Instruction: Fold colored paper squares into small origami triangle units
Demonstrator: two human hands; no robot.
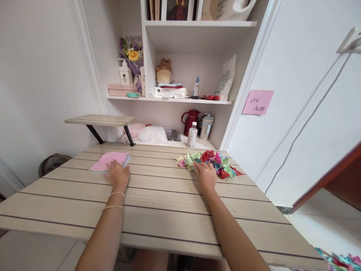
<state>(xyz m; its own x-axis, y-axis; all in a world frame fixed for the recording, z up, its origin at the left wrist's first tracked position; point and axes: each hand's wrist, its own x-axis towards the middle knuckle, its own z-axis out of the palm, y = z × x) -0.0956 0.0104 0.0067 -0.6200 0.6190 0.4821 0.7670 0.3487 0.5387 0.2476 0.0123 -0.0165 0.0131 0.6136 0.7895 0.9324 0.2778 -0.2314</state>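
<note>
My left hand (119,175) lies on the near right part of a stack of square paper (108,160), pink on top, at the left of the table. Its fingers are stretched out over the top sheet. Over on the right, my right hand (206,176) is at the near edge of a heap of folded paper pieces (225,163) in green, red, pink and teal. Its fingers are bent together on a small folded piece at the heap's edge, largely hidden by the hand.
A slatted wooden table (163,203) spans the view, with a small raised shelf (98,119) at its back left. Behind stand a bottle (192,134), a red jug (191,120) and a tumbler (206,127). More folded paper (342,261) shows at the lower right.
</note>
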